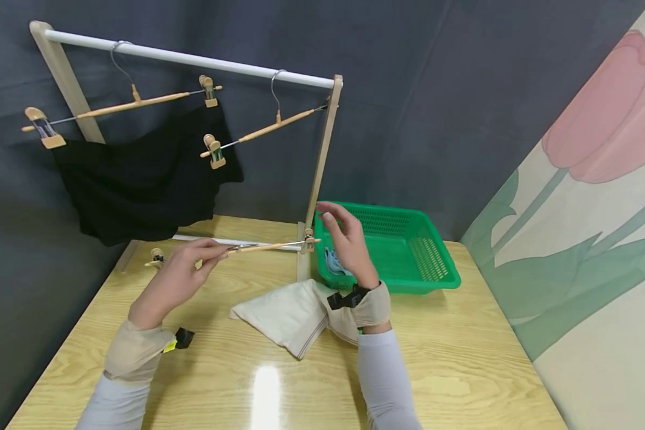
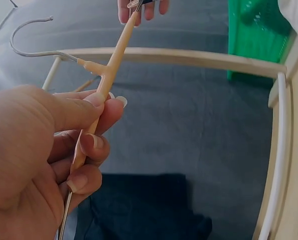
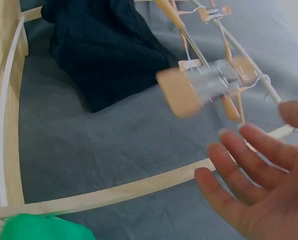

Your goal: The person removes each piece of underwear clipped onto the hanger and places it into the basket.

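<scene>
My left hand (image 1: 177,278) grips a wooden clip hanger (image 1: 271,247) by its bar, in front of the rack. In the left wrist view the thumb and fingers curl round the wooden bar, beside the metal hook (image 2: 36,54). My right hand (image 1: 349,242) is raised near the hanger's right clip (image 1: 309,237). Its fingers (image 3: 229,170) are spread and loosely bent, with nothing held; in the right wrist view they are apart from the blurred clip. Another clip (image 1: 156,258) shows beyond the left hand. A cream cloth (image 1: 285,310) lies on the table below the hands.
A wooden rack with a white rail (image 1: 193,60) stands at the back left. On it hang a black garment (image 1: 145,173), clipped to one hanger (image 1: 134,105), and a bare hanger (image 1: 276,124). A green basket (image 1: 441,263) at the right holds a blue cloth (image 1: 334,263).
</scene>
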The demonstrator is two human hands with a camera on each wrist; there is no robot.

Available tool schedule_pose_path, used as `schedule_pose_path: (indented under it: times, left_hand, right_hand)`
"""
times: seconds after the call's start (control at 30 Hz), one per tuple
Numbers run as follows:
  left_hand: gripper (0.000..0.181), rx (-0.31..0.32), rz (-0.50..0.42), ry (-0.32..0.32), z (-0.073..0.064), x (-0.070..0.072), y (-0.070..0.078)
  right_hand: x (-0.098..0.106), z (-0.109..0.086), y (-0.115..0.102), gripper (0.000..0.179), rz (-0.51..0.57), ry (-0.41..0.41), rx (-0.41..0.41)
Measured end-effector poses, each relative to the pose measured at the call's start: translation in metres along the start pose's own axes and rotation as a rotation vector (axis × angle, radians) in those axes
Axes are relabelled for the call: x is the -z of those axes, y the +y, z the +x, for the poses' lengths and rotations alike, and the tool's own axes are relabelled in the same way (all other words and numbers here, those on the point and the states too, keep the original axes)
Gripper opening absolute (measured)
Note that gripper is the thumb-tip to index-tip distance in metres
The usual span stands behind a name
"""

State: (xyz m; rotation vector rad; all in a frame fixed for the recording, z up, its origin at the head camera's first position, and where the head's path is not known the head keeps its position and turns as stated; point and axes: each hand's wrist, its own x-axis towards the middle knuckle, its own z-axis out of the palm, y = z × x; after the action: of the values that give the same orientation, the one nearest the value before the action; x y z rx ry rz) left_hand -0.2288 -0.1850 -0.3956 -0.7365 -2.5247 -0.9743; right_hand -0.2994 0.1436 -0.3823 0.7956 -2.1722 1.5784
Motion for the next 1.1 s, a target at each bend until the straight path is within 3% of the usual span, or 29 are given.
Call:
schedule_pose_path:
  times: [0.17,0.33,0.57,0.83,1.1]
  left_hand:
    - [0.030,0.019,0.032,0.007,-0.004,0.009,-0.006]
    - [0.029,0.005,0.065,0.032,-0.007,0.015,-0.013]
    - [0.029,0.006,0.090,0.069,-0.015,0.023,-0.021]
    - [0.029,-0.035,0.128,0.168,-0.016,0.034,-0.028]
    - [0.028,0.035,0.096,0.127,-0.011,0.044,-0.039]
  right_hand:
    - [-0.001,0.024,0.007,0.038,-0.072,0.123,0.017]
    - [-0.008,0.046,0.018,0.049,-0.179,0.176,-0.010]
    - [-0.020,0.062,0.034,0.053,-0.232,0.164,-0.066]
    - [-0.019,0.068,0.041,0.036,-0.257,0.165,-0.061]
    - [-0.017,0.071,0.044,0.031,-0.266,0.152,-0.036]
